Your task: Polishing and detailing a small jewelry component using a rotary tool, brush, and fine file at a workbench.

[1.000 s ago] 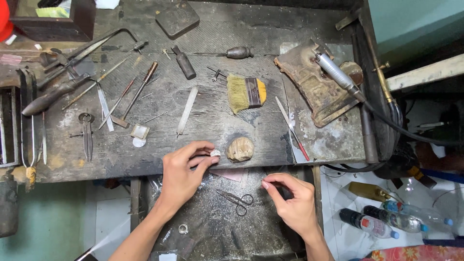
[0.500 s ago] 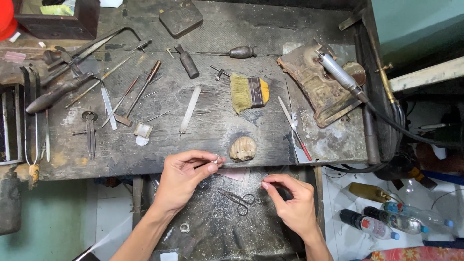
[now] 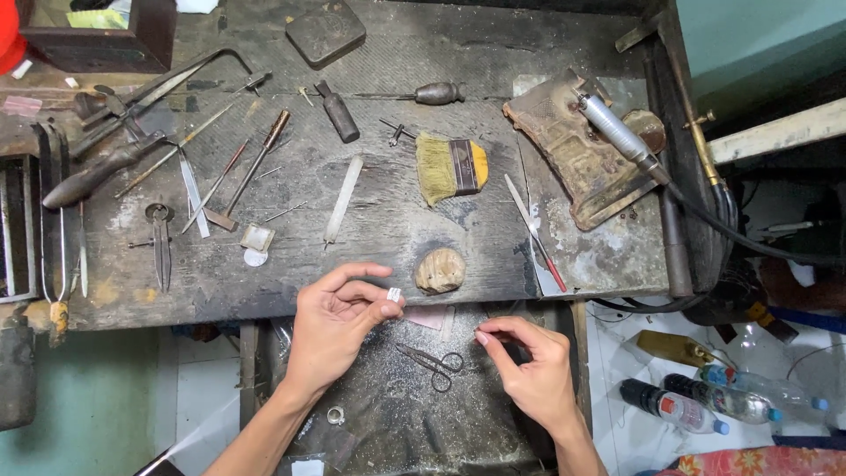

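Small white piece (image 3: 394,293) pinched in left hand (image 3: 339,328) at front edge of worn workbench (image 3: 388,220).

Clamped between thumb and fingertips, just left of rounded wooden peg (image 3: 440,270). Right hand (image 3: 529,370) nearby over grey tray (image 3: 379,397), thumb and forefinger pressed together; anything between them too small to tell. Small scissors (image 3: 434,361) lying between both hands.

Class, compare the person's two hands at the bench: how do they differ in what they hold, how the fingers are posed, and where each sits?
The left hand pinches a small pale piece between thumb and fingers; the right hand pinches its fingertips together, and whatever is between them is too small to tell. The left hand sits at the workbench edge near the rounded wooden block; the right hand sits lower, beside the small scissors. Both are bare.
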